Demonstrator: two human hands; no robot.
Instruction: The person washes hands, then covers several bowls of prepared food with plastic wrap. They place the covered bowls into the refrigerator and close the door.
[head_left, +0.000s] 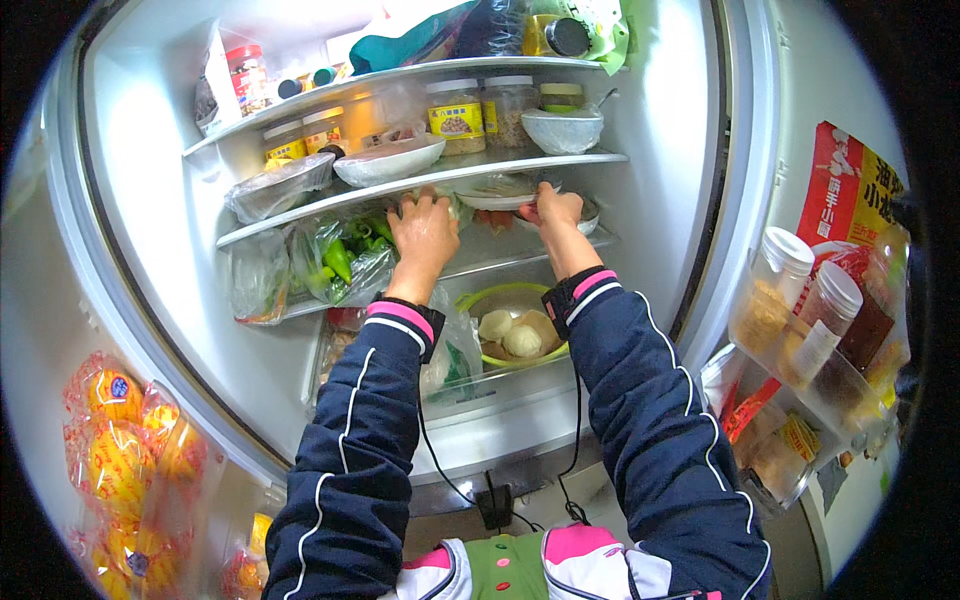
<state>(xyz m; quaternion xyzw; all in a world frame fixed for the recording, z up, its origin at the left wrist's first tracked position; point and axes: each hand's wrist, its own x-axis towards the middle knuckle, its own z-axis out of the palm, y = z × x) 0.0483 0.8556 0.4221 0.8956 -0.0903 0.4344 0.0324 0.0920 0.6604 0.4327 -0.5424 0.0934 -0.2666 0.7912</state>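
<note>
Both arms reach into an open refrigerator. On the middle shelf, my right hand (556, 214) grips the right rim of a white plate (499, 201) covered in plastic film. My left hand (426, 232) lies over a pale, plastic-wrapped item (454, 206) left of the plate; its fingertips are partly hidden, so its hold is unclear. Beside that hand is a clear plastic bag of green peppers (339, 259). Another film-covered dish (590, 222) sits partly behind my right hand. Below, a yellow-green rimmed basket (465, 300) holds pale round items (522, 340).
The shelf edge (420, 180) above my hands carries wrapped bowls (562, 129) and lidded jars (456, 118). Door bins hold plastic jars (825, 300) at right and yellow-wrapped packages (116, 457) at left. Black cables (442, 471) hang from my wrists.
</note>
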